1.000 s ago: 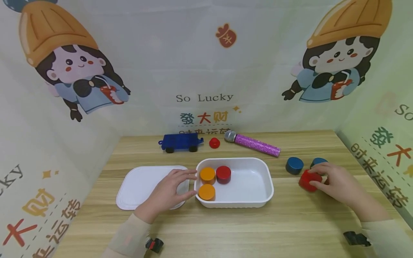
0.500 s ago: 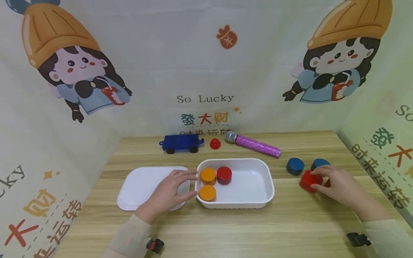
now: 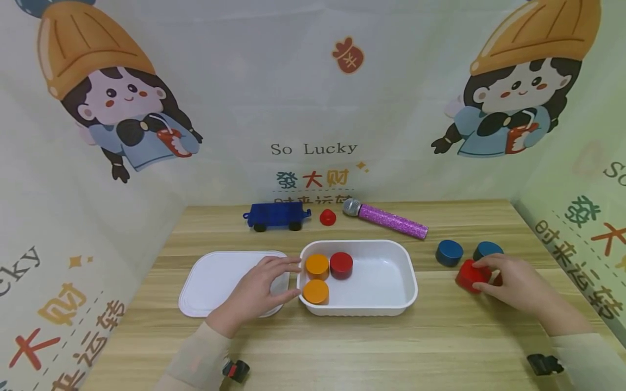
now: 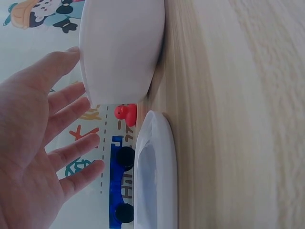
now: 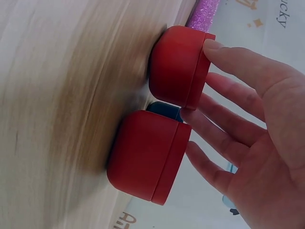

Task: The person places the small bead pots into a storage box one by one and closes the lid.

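Note:
My right hand (image 3: 518, 285) pinches a small red round lidded tin (image 3: 470, 276) between thumb and fingers. In the right wrist view the thumb lies on the lid edge of this red tin (image 5: 176, 67). Beside it sits a second red tin (image 5: 147, 155), mostly hidden by the hand in the head view. Two blue tins (image 3: 449, 253) stand just behind. My left hand (image 3: 256, 290), fingers spread and fairly straight, touches the left end of a white plastic box (image 3: 381, 310). Inside the box are two orange tins (image 3: 317, 266) and a red tin (image 3: 341, 265), along its left part.
A white lid (image 3: 215, 282) lies left of the box, partly under my left hand. Along the back are a blue toy wagon (image 3: 276, 215), a red rubber duck (image 4: 126, 114) and a glittery purple microphone (image 3: 391, 218). A printed cloth backdrop (image 3: 313, 108) encloses the wooden table (image 3: 342, 347).

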Motion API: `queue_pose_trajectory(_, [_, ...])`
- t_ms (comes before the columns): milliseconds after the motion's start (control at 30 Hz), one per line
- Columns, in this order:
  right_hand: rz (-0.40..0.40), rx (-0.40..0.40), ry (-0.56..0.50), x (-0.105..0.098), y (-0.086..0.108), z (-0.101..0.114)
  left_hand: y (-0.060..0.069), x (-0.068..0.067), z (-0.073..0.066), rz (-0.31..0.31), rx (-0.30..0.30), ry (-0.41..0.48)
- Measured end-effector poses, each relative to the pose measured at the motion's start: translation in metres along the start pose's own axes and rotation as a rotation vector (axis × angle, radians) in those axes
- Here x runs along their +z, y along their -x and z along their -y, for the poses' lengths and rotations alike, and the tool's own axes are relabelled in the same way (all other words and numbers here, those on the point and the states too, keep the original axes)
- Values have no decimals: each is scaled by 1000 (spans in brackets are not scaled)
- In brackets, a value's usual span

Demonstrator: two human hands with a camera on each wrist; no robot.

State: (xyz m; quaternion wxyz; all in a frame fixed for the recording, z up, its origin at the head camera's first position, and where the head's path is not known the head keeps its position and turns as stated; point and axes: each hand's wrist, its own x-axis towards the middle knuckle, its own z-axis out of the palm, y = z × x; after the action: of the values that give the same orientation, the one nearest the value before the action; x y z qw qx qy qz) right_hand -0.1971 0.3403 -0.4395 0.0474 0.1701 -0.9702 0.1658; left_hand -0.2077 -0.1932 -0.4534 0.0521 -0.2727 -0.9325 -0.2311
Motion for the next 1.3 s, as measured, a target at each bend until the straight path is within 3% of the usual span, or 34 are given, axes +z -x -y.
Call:
queue_pose_trajectory(200, [2,-7,-15,-2,0,3,0,0,-1,-17,21,-7])
queue_pose_trajectory(400, [-29,-47,-3,-7,-3,16,0,-1,-1,2,-3,1])
queue_pose_trajectory(1000, [-34,-80,-15,-30,-20,90,2,0,0,-21,13,-7])
queue_pose_trajectory(1300, [1,-117,-64,-22,-31,121,2,1,-1,-1,-11,9])
